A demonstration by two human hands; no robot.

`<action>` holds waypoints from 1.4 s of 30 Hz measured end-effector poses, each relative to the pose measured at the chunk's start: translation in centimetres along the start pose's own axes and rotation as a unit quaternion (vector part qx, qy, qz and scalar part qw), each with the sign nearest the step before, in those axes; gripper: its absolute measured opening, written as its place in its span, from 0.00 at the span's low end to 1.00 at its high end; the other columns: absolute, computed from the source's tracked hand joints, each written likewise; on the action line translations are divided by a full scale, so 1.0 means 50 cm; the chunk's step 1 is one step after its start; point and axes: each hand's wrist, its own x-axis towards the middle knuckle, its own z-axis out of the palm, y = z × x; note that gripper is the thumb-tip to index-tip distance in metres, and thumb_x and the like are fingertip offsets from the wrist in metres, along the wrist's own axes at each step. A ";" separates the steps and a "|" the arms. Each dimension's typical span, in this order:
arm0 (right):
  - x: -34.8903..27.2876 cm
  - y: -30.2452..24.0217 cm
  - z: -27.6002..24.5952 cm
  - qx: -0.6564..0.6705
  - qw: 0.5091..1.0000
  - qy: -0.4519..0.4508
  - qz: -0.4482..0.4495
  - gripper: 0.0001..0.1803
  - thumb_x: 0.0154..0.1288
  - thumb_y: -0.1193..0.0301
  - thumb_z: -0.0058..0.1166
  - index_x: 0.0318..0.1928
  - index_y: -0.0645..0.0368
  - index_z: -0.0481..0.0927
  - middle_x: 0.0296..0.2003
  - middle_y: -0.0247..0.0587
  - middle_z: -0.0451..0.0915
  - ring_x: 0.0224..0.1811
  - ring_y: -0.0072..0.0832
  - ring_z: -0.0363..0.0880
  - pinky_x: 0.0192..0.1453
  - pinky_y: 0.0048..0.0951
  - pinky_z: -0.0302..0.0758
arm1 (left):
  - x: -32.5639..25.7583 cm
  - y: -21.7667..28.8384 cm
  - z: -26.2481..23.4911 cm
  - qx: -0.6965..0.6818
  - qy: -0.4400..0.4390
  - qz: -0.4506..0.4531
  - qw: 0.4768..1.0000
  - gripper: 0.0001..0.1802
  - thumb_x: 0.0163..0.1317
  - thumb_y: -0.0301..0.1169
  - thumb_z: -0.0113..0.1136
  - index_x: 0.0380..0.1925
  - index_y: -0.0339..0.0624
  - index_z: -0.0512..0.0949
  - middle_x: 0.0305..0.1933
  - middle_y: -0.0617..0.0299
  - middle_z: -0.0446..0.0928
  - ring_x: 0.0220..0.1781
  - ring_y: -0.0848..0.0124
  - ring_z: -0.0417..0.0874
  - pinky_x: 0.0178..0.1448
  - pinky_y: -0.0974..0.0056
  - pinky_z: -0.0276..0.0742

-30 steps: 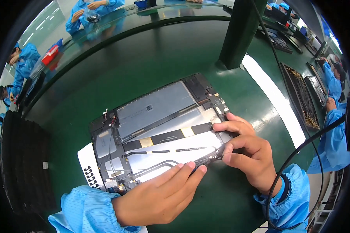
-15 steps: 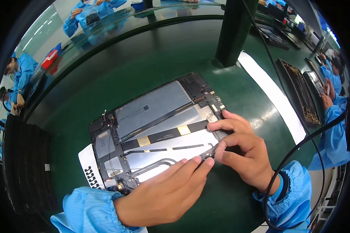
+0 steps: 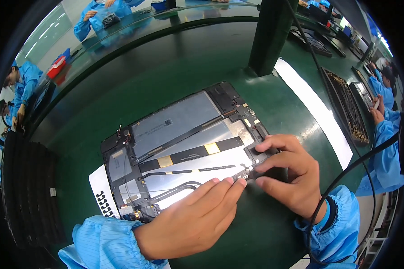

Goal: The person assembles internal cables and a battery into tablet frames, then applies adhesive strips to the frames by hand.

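An opened tablet [image 3: 175, 125] lies tilted on the green bench, its inside facing up. It has a large grey battery panel, a wide black flex cable [image 3: 191, 154] with gold patches, and a bare silver plate. My left hand [image 3: 197, 217] is open, its fingers stretched flat together along the tablet's near edge, covering part of it. At the near right corner is my right hand [image 3: 289, 172], fingers bent and apart from the thumb. Its fingertips reach over the tablet's right edge by small board parts; I see nothing held between them.
A white sheet with black strips [image 3: 104, 195] sticks out beside the tablet's left end. Dark stacked trays [image 3: 29, 188] stand at left, a green post [image 3: 271, 40] behind. A white paper strip [image 3: 316, 112] and black cable [image 3: 341, 172] lie right. Co-workers in blue sit around.
My right hand has shifted slightly right, and its thumb and fingers have spread from their closer pose at the corner. My left hand stays almost in place.
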 end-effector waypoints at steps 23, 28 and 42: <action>0.010 -0.008 0.021 -0.262 0.929 0.028 -0.259 0.06 0.34 0.81 0.52 0.20 0.63 0.73 0.28 0.36 0.72 0.37 0.35 0.69 0.41 0.33 0.64 | 0.034 0.012 0.024 0.043 0.043 -0.008 0.998 0.15 0.39 0.26 0.57 0.29 0.27 0.73 0.43 0.45 0.70 0.41 0.58 0.73 0.45 0.62 0.71; -0.005 0.014 0.024 -0.160 0.959 0.048 -0.229 0.08 0.39 0.81 0.56 0.26 0.60 0.77 0.32 0.38 0.75 0.39 0.34 0.71 0.44 0.32 0.65 | 0.006 0.038 -0.003 0.085 -0.009 -0.027 0.996 0.20 0.42 0.27 0.57 0.38 0.28 0.71 0.51 0.43 0.67 0.50 0.53 0.70 0.55 0.57 0.66; 0.014 0.063 0.023 -0.212 0.970 0.120 -0.008 0.17 0.51 0.65 0.55 0.35 0.68 0.76 0.36 0.51 0.73 0.42 0.43 0.68 0.48 0.37 0.65 | -0.209 0.019 -0.059 -0.075 0.108 -0.466 0.875 0.40 0.49 0.37 0.62 0.56 0.25 0.55 0.59 0.33 0.56 0.63 0.45 0.58 0.65 0.56 0.53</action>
